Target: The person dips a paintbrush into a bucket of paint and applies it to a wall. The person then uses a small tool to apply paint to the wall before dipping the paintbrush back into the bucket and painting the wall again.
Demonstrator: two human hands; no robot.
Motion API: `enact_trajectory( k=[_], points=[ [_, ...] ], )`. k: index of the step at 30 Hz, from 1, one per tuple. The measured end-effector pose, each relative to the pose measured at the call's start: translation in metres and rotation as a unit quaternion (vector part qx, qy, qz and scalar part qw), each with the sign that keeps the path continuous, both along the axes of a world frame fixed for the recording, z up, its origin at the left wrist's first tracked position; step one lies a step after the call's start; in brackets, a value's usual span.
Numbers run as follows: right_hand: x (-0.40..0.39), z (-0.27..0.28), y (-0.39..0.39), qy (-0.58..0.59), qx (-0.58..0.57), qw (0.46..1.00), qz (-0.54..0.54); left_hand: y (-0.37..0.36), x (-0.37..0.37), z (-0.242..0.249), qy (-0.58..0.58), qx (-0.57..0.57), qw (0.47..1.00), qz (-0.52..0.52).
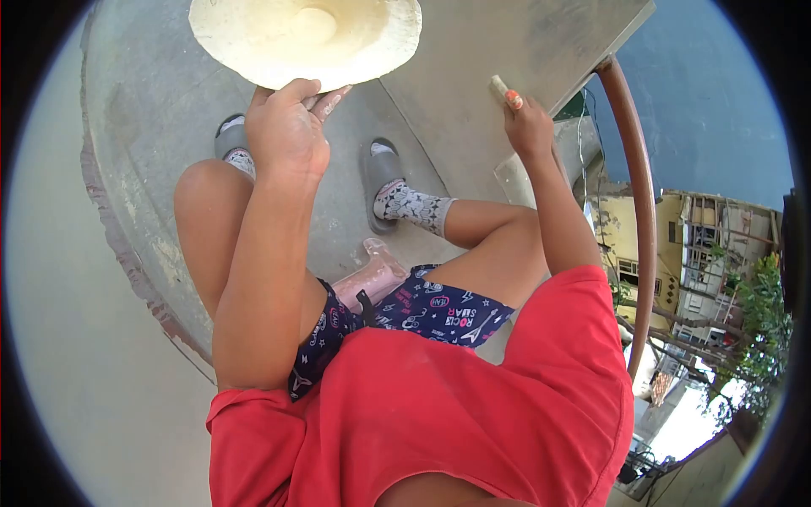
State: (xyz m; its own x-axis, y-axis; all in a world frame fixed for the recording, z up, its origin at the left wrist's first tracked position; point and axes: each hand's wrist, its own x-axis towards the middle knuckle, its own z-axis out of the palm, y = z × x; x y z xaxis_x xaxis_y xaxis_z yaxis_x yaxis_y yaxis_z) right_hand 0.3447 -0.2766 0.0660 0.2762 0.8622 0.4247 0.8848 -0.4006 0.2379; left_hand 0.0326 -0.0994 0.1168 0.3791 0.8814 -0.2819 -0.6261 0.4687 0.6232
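My left hand (291, 127) is closed on the near rim of a wide, shallow cream bowl (380, 42). The bowl has an uneven edge and a rounded patch in its middle, and the top of the view cuts it off. White smears mark the fingers at its rim. To the right, my right hand (530, 125) grips a short pale stick (499, 85), whose tip points up and left. Something orange-red shows beside my fingers there. The stick is well apart from the bowl.
Beneath the bowl lies a grey concrete floor (160, 169) with a chipped edge at left. My grey slippers (378, 190) rest on it. A pink translucent object (372, 279) sits between my legs. At right stands a brown railing (639, 169), with buildings and a tree (760, 329) beyond.
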Motion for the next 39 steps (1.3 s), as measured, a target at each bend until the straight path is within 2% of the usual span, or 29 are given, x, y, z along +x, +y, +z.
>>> enact_trajectory(
  k=[3, 6, 8, 11, 12, 15, 19, 22, 24, 26, 29, 30, 33, 34, 35, 36, 37, 39],
  points=[
    [-0.018, 0.085, 0.017, -0.061, 0.123, 0.991, 0.006, -0.003, 0.001, 0.000, -0.010, -0.011, 1.000, -0.011],
    [-0.035, 0.082, 0.016, -0.002, 0.177, 0.984, 0.000, -0.006, 0.001, 0.001, -0.015, -0.008, 1.000, -0.013],
    [-0.035, 0.023, 0.010, 0.022, 0.069, 0.997, 0.010, -0.004, 0.001, -0.002, -0.008, 0.010, 1.000, -0.007],
    [-0.019, -0.097, -0.010, 0.047, -0.117, 0.991, 0.039, -0.003, 0.004, -0.006, -0.005, 0.010, 1.000, -0.009],
    [-0.021, -0.106, -0.004, 0.041, -0.154, 0.986, 0.057, -0.004, 0.003, -0.006, -0.002, 0.004, 1.000, -0.011],
    [0.008, -0.081, 0.019, 0.027, -0.072, 0.997, 0.008, 0.000, 0.002, 0.000, 0.006, 0.005, 1.000, -0.007],
    [-0.006, 0.013, 0.056, -0.034, 0.093, 0.993, 0.064, -0.002, -0.003, -0.001, -0.004, 0.005, 1.000, -0.023],
    [-0.027, 0.016, 0.062, 0.001, 0.128, 0.991, 0.037, -0.002, -0.007, 0.004, -0.003, 0.002, 1.000, -0.016],
    [-0.023, -0.042, 0.055, 0.053, -0.003, 0.999, 0.010, -0.001, -0.008, 0.003, 0.000, 0.003, 1.000, -0.003],
    [-0.014, -0.104, 0.044, 0.057, -0.133, 0.989, 0.039, 0.001, -0.008, 0.001, 0.000, 0.012, 1.000, 0.008],
    [0.007, -0.095, 0.065, 0.059, -0.117, 0.991, -0.006, 0.007, -0.007, 0.005, 0.004, 0.001, 1.000, 0.017],
    [0.013, -0.072, 0.079, 0.059, -0.103, 0.993, -0.025, 0.005, -0.007, 0.006, 0.011, 0.007, 1.000, 0.009],
    [0.007, 0.015, 0.107, -0.005, 0.032, 0.999, -0.008, -0.001, -0.007, 0.004, 0.008, 0.004, 1.000, -0.007],
    [0.004, 0.036, 0.109, -0.031, 0.091, 0.995, 0.010, 0.000, -0.006, 0.004, -0.003, 0.005, 1.000, -0.005],
    [0.000, 0.051, 0.106, -0.030, 0.087, 0.996, 0.007, 0.001, -0.005, 0.004, -0.002, 0.001, 1.000, -0.008],
    [-0.006, 0.062, 0.100, -0.047, 0.136, 0.990, 0.011, 0.000, -0.005, 0.003, -0.009, 0.006, 1.000, -0.008],
    [-0.013, 0.065, 0.089, -0.063, 0.182, 0.981, 0.015, -0.001, -0.005, 0.002, -0.014, 0.009, 1.000, -0.009],
    [-0.028, 0.038, 0.058, 0.012, 0.133, 0.991, 0.015, 0.001, -0.005, -0.002, -0.010, 0.009, 1.000, -0.006]
  ],
)
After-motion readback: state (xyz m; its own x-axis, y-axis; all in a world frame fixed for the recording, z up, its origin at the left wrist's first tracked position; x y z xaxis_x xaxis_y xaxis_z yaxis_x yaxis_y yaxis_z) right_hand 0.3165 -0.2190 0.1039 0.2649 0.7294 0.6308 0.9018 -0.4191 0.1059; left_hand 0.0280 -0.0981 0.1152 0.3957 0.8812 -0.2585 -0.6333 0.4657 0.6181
